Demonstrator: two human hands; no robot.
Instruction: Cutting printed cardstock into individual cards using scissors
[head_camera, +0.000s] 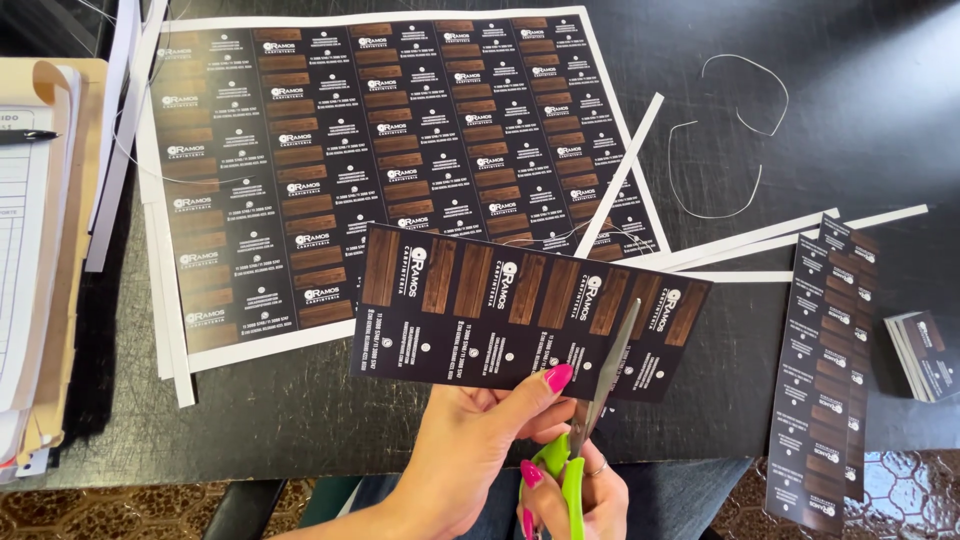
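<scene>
My left hand (480, 440) pinches the lower edge of a dark printed card strip (470, 305) with wood-pattern panels, thumb on top. My right hand (585, 495) grips green-handled scissors (600, 385), fingers through the loops. The blades stand upright and are cutting into the strip from its lower edge, right of the middle. The strip hovers above the black table (300, 410), in front of a large printed sheet (390, 150) of many small dark cards.
Cut strips (825, 370) lie at the right beside a small stack of cut cards (925, 355). White paper offcuts (760, 240) and thin curled trimmings (735, 130) are scattered behind. A notepad with pen (30, 220) sits at the left edge.
</scene>
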